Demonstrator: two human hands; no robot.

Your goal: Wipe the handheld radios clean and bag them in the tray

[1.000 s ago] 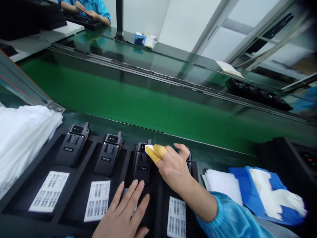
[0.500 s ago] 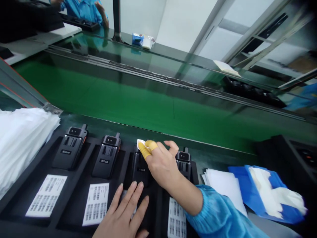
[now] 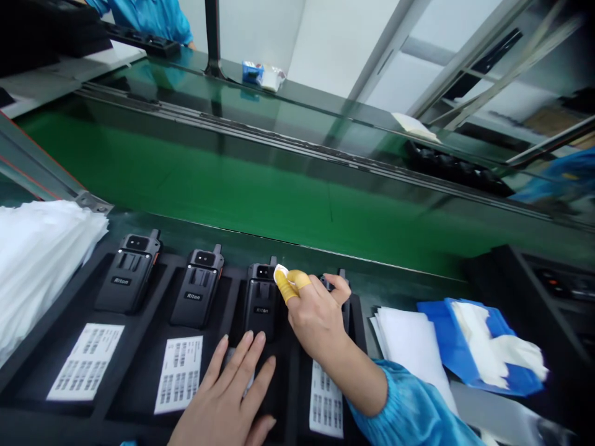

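Several black handheld radios marked "Riton" lie in the compartments of a black foam tray [image 3: 100, 396]. The third radio [image 3: 261, 310] is between my two hands. My right hand [image 3: 316, 310], with yellow finger cots on two fingers, pinches a small white cloth [image 3: 280, 274] at the right edge of that radio's top. It partly hides the fourth radio [image 3: 345, 303]. My left hand [image 3: 232, 390] is spread flat over the lower part of the third compartment, covering most of a label there. Barcode label sheets [image 3: 179, 374] lie below the other radios.
White sheets are stacked at left [image 3: 41, 248] and right [image 3: 413, 347]. A blue packet [image 3: 437, 334] with white gloves [image 3: 493, 353] lies farther right, beside a black tray [image 3: 506, 272]. A green conveyor [image 3: 260, 192] runs behind. A person in blue [image 3: 144, 18] stands across it.
My right hand has moved right with the cloth, uncovering the third radio's camera area and covering more of the fourth radio. My left hand stays almost where it was.
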